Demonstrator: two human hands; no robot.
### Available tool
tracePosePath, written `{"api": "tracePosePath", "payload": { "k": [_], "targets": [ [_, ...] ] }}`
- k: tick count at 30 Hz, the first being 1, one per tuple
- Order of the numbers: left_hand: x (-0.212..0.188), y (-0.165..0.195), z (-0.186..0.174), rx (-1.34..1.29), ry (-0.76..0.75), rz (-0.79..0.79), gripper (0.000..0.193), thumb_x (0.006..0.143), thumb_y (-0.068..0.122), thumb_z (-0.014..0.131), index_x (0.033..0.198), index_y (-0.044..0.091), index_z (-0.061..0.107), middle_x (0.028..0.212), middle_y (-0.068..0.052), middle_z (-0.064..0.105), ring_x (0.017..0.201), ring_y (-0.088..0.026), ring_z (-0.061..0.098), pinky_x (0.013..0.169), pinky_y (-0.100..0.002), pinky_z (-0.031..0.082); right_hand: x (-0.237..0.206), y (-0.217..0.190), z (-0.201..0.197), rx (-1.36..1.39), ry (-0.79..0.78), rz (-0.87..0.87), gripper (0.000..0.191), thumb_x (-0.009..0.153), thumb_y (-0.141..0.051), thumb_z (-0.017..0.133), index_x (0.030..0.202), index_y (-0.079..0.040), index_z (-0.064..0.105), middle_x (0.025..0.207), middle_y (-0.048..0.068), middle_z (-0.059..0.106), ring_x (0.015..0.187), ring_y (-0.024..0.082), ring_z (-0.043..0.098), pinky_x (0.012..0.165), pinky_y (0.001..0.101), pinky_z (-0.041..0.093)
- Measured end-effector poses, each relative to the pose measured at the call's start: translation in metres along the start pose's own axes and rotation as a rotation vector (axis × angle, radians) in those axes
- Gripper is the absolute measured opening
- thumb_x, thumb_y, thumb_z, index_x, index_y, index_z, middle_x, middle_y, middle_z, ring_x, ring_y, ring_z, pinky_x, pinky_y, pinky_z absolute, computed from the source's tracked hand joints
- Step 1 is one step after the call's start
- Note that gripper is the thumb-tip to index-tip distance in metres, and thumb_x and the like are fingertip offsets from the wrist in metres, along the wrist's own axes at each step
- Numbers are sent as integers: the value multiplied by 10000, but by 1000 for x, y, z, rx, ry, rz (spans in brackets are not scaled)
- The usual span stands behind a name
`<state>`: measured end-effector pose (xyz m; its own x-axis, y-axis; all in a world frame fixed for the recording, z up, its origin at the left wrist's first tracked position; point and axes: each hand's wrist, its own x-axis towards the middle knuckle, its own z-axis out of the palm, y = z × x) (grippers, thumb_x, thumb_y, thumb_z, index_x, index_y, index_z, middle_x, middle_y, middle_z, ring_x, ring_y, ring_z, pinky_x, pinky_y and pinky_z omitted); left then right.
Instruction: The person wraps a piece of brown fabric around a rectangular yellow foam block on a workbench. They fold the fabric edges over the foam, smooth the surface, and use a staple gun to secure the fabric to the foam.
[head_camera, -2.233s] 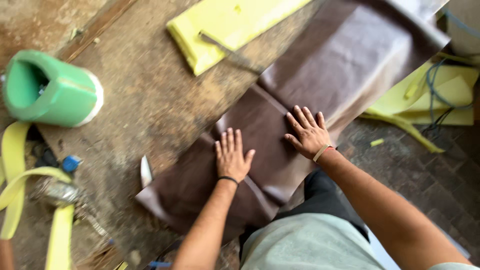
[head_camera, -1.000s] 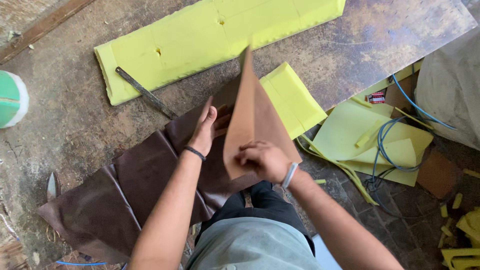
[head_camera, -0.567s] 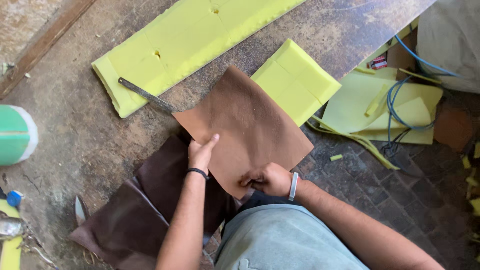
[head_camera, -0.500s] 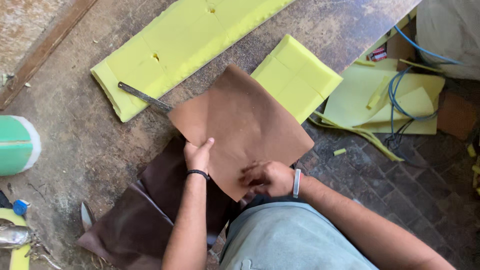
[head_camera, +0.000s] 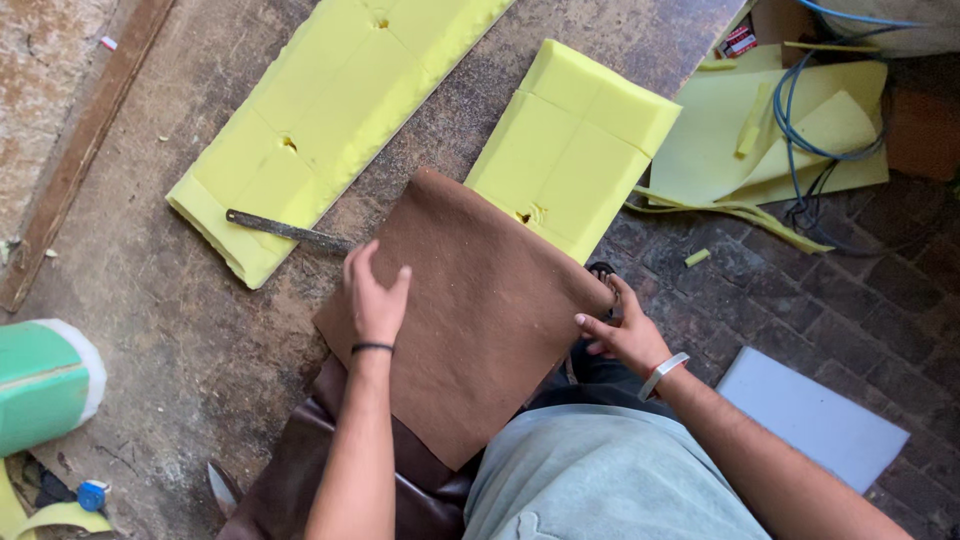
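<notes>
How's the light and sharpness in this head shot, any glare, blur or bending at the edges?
Head view: soft, even daylight, no glare; faint shadows under the left hand and right hand on the brown sheet. Centre is sharp, with the sheet's grain and the foam creases clear. The green roll at the left edge looks slightly soft. Wide-angle bending is mild; the top right corner is dimmer.

Brown leather sheet (head_camera: 470, 300) — folded, underside up

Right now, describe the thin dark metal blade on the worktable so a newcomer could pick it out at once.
Start at the worn brown worktable and find the long yellow foam slab with small holes. At its near end, left of the left hand, lies the thin dark metal blade, half on foam, half on table. It is the only slim dark strip there.
</notes>
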<state>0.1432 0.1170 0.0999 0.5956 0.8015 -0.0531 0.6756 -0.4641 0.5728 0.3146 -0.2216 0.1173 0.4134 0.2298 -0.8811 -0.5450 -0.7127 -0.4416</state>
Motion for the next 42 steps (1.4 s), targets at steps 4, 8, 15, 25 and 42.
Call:
{"api": "tracePosePath", "payload": {
  "k": [4, 8, 15, 25, 42],
  "targets": [
    [103, 37, 48, -63, -240, -29, 698, 873, 192, 819, 1465, 95, 462, 1529, -197, 416, 1399, -342, 399, 1098, -537, 350, 13, 29, 34, 320, 122, -625, 877, 830, -32, 799, 1559, -79, 315, 1417, 110, 549, 1202, 199, 609, 959, 332, 545],
    [142, 47, 63, -237, -416, -80, 597, 894, 130, 761, 1440, 99, 520, 1184, -132, 762, 1127, -213, 722, 1032, -353, 553, 33, 36, 32, 402, 293, -573, 716, 877, 43, 741, 1518, -75, 445, 1332, 143, 626, 1174, 173, 629, 956, 307, 552],
    [130, 40, 61, -557, -377, -90, 382, 910, -45, 691, 1270, 81, 668, 1097, -34, 749, 1021, -94, 697, 929, -258, 575, 47, 23, 10, 602, 364, -483, 578, 957, -15, 717, 1490, -100, 508, 1047, 80, 756, 845, 81, 670, 661, 230, 521],
    [138, 18, 70, -773, -341, -44, 268, 888, -146, 675, 1069, 51, 693, 1022, -19, 741, 957, -94, 694, 896, -247, 590, 40, 25, 28, 467, 351, -733, 467, 918, 26, 717, 1368, -42, 614, 1313, 78, 692, 1191, 141, 668, 993, 250, 558],
    [143, 17, 91, -664, -280, -23, 199, 909, -115, 674, 928, 82, 665, 950, -13, 750, 908, -88, 704, 855, -248, 588, 48, 21, 25, 453, 380, -679, 416, 914, 13, 722, 1319, -29, 634, 1257, 88, 706, 1143, 133, 679, 969, 264, 571]
  ]
}}
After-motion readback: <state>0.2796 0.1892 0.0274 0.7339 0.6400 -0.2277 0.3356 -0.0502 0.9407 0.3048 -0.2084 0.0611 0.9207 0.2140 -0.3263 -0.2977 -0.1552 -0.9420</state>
